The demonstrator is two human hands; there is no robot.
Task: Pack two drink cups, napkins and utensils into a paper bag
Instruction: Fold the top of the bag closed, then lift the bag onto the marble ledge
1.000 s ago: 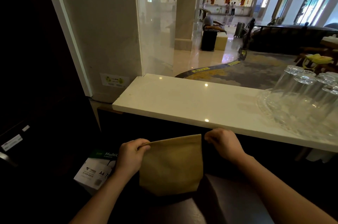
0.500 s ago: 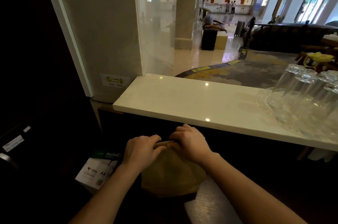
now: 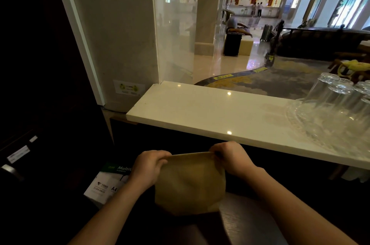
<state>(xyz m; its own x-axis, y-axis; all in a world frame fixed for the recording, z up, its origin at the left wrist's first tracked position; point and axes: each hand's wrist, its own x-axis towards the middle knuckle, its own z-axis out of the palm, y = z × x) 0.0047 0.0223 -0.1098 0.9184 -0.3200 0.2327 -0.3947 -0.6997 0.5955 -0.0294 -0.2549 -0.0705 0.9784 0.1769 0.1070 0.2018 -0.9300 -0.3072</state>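
A brown paper bag [image 3: 190, 183] stands upright on a dark lower surface just below the white counter. My left hand [image 3: 148, 166] grips the bag's top edge at its left corner. My right hand [image 3: 230, 156] pinches the same edge at the right corner. The top edge runs between the two hands and the bag's inside is not visible. No drink cups for packing, napkins or utensils can be seen.
The white stone counter [image 3: 200, 112] runs across in front of me, with several upturned clear glasses [image 3: 336, 108] on a glass tray at its right end. A pack of A4 paper [image 3: 108, 184] lies low on the left. A pillar [image 3: 112, 34] rises at the left.
My hands, which had come together at the middle of the bag's top, have moved apart again to its two corners. The bag's top edge is stretched out between them.
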